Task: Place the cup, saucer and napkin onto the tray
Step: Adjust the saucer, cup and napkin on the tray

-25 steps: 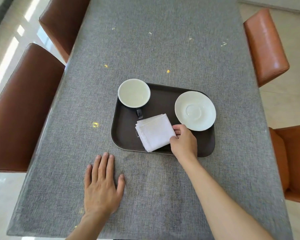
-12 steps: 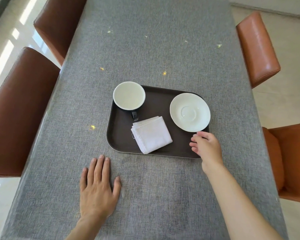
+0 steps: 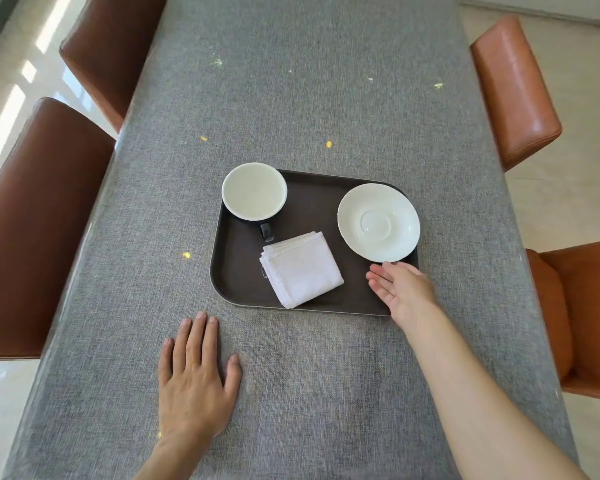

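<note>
A dark brown tray [image 3: 312, 206] lies on the grey table. On its far left corner stands a cup [image 3: 254, 191], white inside, dark outside, handle toward me. A white saucer [image 3: 378, 222] sits on the right side. A folded white napkin [image 3: 302, 269] lies in the tray's near middle. My right hand [image 3: 400, 289] hovers over the tray's near right corner, fingers straight and pointing left, holding nothing, just below the saucer. My left hand [image 3: 196, 375] rests flat on the tablecloth in front of the tray, fingers spread.
A grey cloth covers the long table [image 3: 305, 84]. Brown leather chairs stand along the left [image 3: 39, 230] and orange-brown ones along the right [image 3: 513, 88]. Small yellow flecks dot the cloth.
My right hand let go of the napkin, drew back to the right and opened out near the tray's right corner. My left hand stayed flat on the table.
</note>
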